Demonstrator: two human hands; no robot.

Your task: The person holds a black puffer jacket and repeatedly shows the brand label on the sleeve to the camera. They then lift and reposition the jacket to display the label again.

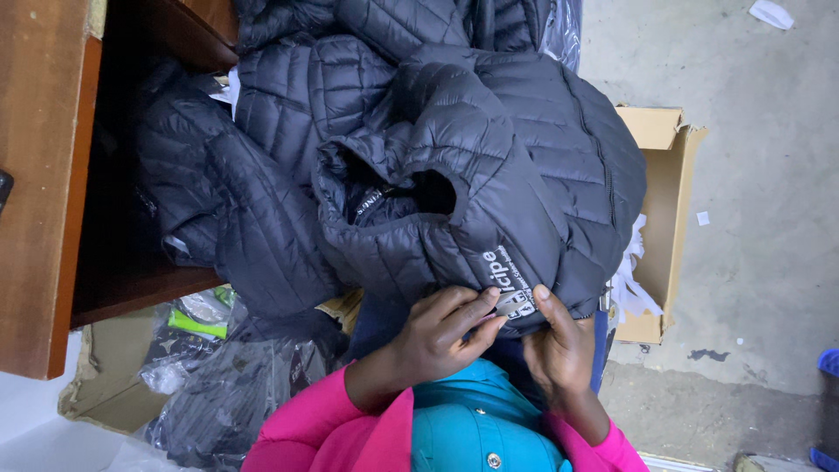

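Black quilted puffer jacket [516,175] in the person's lap, collar open, white printed logo on the chest. Left hand [437,336] pinches a small pale tag or sticker [509,306] at that logo, thumb and fingers closed on it; right hand [559,345] grips the jacket fabric just beside it, thumb on top. What the tag is: can't tell, mostly covered by fingers. More black jackets [253,175] piled behind, spilling under a wooden desk [44,175]. Open cardboard box [660,218] half hidden by the jacket.

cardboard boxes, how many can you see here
2: an open cardboard box right of the black jacket, and a flattened cardboard box lower left under plastic bags. Others may be hidden.
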